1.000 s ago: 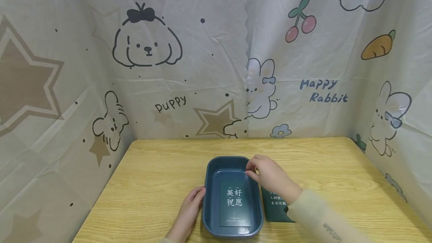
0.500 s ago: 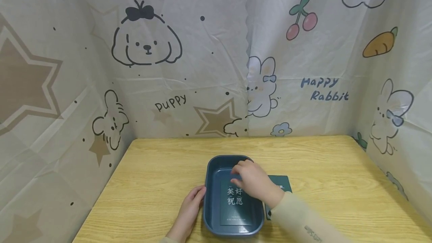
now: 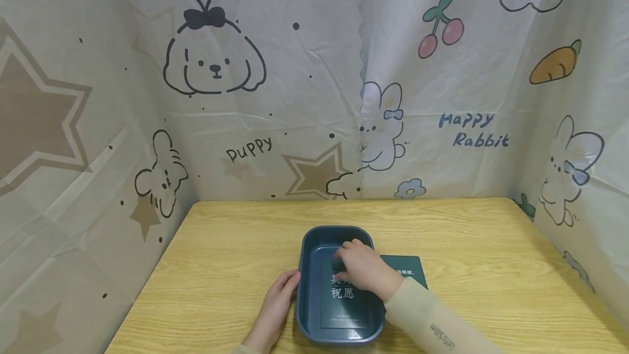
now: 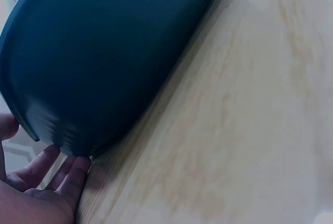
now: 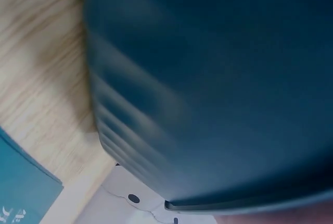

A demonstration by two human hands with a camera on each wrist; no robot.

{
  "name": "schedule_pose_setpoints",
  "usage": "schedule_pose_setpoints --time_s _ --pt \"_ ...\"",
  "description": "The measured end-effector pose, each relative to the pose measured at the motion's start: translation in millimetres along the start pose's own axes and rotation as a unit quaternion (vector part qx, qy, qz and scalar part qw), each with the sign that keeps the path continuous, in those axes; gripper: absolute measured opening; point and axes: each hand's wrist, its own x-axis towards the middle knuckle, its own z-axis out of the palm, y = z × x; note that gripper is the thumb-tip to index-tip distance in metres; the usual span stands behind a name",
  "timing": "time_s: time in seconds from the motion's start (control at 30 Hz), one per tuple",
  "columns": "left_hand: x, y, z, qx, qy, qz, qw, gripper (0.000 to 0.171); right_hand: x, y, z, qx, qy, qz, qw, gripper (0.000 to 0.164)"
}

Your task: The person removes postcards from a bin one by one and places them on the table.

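Observation:
A deep blue rectangular tub [image 3: 307, 299] with rounded corners sits on the table in the head view. On its floor lies a dark green card [image 3: 344, 311] with white Chinese characters, partly hidden by my right hand. My left hand [image 3: 277, 302] steadies the tub's left side; the left wrist view shows its fingers [image 4: 41, 166] reaching to the outer wall. My right hand [image 3: 366, 269] hangs over the tub with thumb and fingers apart near the card's top. A dark patch shows between those fingertips; I cannot tell whether they hold anything.
Right beside the tub lies another dark green card [image 3: 413, 266], partly covered by the right forearm. The wooden table [image 3: 236, 255] runs back to a hanging cloth [image 3: 304, 97] printed with animals, which also closes off both sides.
My right hand has moved left and down from the tub's far right rim to over the card inside. More of the outside card's top shows. The left hand keeps its place.

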Motion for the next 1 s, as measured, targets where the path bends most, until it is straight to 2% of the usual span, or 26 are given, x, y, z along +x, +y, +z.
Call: schedule_pose_setpoints --time_s 0.4,0.67,1.0 --pt "0.7 -1.0 -0.6 0.005 0.0 -0.002 1.0 0.056 -1.4 1.7 1.6 -0.029 -0.037 0.014 0.999 0.052" --pt "-2.1 0.8 0.3 0.001 0.001 0.004 1.0 0.06 -2.2 0.3 5.0 -0.061 -0.037 0.013 0.997 0.053" --pt "-2.5 0.9 0.5 0.0 0.005 0.008 1.0 0.061 -1.9 -0.2 5.8 -0.063 -0.035 0.014 0.997 0.054"
